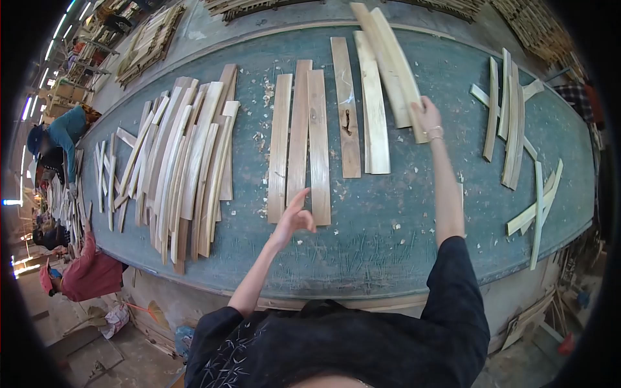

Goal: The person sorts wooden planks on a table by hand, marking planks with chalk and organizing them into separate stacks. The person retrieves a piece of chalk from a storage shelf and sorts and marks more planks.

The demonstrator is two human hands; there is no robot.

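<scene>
My right hand [427, 118] is closed on the near end of a wooden board [400, 68], which lies alongside a second long board [380, 61] reaching past the far side of the table. Left of these lie a pale board [375, 123] and a brown board with a dark knot hole [350, 132]. My left hand [295, 221] hovers with thumb and fingers apart over the near end of three planks. Of those, the right plank [318, 142] is closest to its fingers; the middle plank [299, 129] and left plank [279, 149] lie beside it.
A large heap of wooden strips [187, 161] covers the left of the green table [362, 239]. More strips [511, 129] lie at the right, some crossed. Wood chips dot the surface. At the left end work a person in red [94, 268] and a person in teal [68, 136].
</scene>
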